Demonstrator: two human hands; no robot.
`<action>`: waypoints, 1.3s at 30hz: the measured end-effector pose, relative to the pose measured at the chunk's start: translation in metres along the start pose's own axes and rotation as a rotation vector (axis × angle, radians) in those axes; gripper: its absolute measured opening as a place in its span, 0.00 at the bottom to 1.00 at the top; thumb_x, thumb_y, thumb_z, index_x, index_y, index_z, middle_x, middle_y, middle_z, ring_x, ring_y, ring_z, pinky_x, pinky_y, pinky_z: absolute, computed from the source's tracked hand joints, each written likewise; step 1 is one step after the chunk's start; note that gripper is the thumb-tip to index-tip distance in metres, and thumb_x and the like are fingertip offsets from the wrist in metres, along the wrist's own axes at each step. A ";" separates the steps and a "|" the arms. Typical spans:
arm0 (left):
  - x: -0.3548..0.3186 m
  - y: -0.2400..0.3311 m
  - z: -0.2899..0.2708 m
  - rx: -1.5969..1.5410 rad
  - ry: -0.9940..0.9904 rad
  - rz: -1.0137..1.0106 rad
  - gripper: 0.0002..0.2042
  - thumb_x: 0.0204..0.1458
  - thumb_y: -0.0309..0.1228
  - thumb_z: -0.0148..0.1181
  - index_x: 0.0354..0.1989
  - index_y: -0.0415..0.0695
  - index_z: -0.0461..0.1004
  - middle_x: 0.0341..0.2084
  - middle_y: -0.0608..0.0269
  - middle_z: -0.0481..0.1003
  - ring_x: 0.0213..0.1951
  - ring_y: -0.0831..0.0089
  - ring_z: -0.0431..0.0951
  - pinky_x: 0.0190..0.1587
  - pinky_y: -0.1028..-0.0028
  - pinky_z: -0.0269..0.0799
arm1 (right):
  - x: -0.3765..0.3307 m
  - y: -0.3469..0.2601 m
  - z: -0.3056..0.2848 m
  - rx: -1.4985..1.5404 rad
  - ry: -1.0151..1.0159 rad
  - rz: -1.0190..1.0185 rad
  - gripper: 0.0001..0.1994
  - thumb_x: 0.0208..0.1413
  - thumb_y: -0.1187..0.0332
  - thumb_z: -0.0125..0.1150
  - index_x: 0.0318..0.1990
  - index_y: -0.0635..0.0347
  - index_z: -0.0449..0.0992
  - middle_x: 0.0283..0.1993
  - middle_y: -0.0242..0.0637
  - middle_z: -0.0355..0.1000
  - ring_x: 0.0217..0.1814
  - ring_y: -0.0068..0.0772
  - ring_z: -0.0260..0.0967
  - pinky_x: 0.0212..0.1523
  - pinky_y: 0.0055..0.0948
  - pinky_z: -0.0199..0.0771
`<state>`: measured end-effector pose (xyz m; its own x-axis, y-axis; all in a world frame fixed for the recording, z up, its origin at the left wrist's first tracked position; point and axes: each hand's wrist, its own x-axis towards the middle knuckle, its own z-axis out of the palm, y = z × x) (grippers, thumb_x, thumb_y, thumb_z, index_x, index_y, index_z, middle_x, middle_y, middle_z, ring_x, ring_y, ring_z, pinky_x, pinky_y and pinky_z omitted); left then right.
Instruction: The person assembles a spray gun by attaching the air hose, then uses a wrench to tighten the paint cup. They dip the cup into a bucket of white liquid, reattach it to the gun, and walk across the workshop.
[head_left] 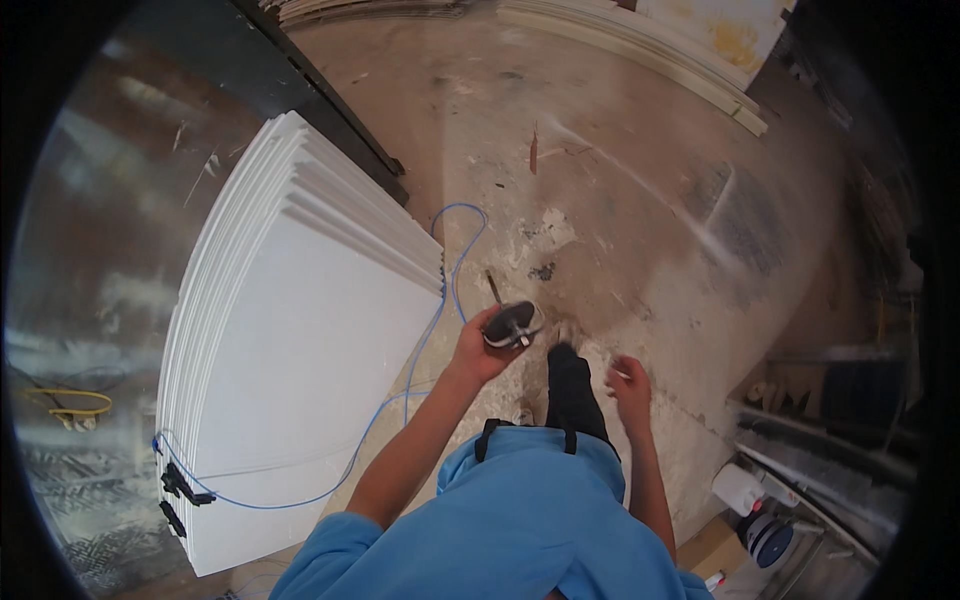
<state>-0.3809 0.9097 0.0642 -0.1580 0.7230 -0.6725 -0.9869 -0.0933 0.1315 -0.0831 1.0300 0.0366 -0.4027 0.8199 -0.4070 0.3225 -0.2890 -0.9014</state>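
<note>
My left hand [478, 345] is closed around a round, dark, disc-like tool [513, 322] with a pale metallic rim; its exact kind I cannot make out. A short dark rod [493, 286] sticks out beyond it, away from me. Loosely curled and slightly blurred, my right hand [630, 388] hangs apart at my right side with its fingers spread a little. I can make out no object in it. A thin blue hose [455, 265] loops over the floor near my left hand; whether it joins the tool is unclear.
To my left stands a stack of large white panels [320, 340], with black clamps [180, 487] at its near corner. A dark metal beam [330, 110] runs behind. Long boards [640, 45] lie at the far side. At right are a white jug [738, 488] and a dark spool [768, 540].
</note>
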 end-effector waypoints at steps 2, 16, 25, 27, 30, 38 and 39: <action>0.063 0.056 0.004 -0.024 -0.006 0.050 0.18 0.67 0.40 0.51 0.56 0.41 0.77 0.54 0.50 0.79 0.56 0.51 0.78 0.62 0.49 0.74 | 0.058 0.023 -0.028 -0.111 0.106 0.149 0.17 0.63 0.65 0.64 0.56 0.61 0.76 0.48 0.39 0.79 0.41 0.28 0.79 0.35 0.28 0.80; 0.243 0.314 0.025 -0.365 0.622 0.389 0.22 0.68 0.42 0.38 0.55 0.44 0.77 0.51 0.53 0.80 0.53 0.54 0.79 0.57 0.54 0.78 | 0.601 -0.254 0.059 -0.440 -0.277 -0.149 0.15 0.65 0.63 0.62 0.49 0.67 0.79 0.42 0.45 0.82 0.35 0.34 0.81 0.39 0.34 0.80; 0.443 0.489 0.100 -0.424 0.643 0.322 0.21 0.68 0.43 0.42 0.55 0.45 0.78 0.51 0.55 0.80 0.48 0.57 0.82 0.48 0.58 0.82 | 0.909 -0.298 0.159 -0.205 -0.145 0.201 0.13 0.65 0.63 0.61 0.47 0.64 0.80 0.37 0.39 0.80 0.30 0.30 0.79 0.28 0.29 0.79; 0.488 0.546 0.136 -0.413 0.595 0.354 0.20 0.67 0.43 0.44 0.54 0.44 0.78 0.50 0.54 0.81 0.48 0.57 0.82 0.47 0.58 0.82 | 0.930 -0.270 0.148 -0.121 -0.081 0.373 0.12 0.64 0.62 0.60 0.45 0.61 0.78 0.34 0.38 0.78 0.29 0.30 0.77 0.28 0.32 0.79; 0.549 0.645 0.199 -0.357 0.561 0.366 0.18 0.67 0.42 0.48 0.53 0.44 0.78 0.50 0.54 0.80 0.47 0.57 0.82 0.48 0.59 0.82 | 0.939 -0.248 0.133 -0.243 -0.058 0.530 0.09 0.63 0.67 0.55 0.29 0.57 0.73 0.23 0.37 0.71 0.20 0.32 0.72 0.19 0.33 0.74; 0.724 0.890 0.330 -0.429 0.607 0.469 0.17 0.66 0.40 0.50 0.51 0.42 0.78 0.49 0.54 0.80 0.50 0.58 0.80 0.51 0.60 0.80 | 1.057 -0.276 0.213 -0.577 -0.151 0.690 0.09 0.57 0.68 0.57 0.26 0.58 0.77 0.22 0.41 0.74 0.21 0.38 0.74 0.22 0.40 0.75; 0.740 0.907 0.339 -0.420 0.570 0.491 0.17 0.67 0.40 0.49 0.51 0.41 0.78 0.49 0.53 0.79 0.50 0.57 0.80 0.50 0.59 0.80 | 1.097 -0.285 0.230 -0.667 -0.183 0.640 0.09 0.57 0.67 0.57 0.26 0.58 0.78 0.22 0.41 0.75 0.21 0.38 0.75 0.22 0.40 0.75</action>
<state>-1.3818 1.5920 -0.0669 -0.4512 0.0906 -0.8878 -0.7146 -0.6326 0.2985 -0.8139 1.8976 -0.1869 -0.0892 0.4962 -0.8636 0.9302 -0.2684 -0.2502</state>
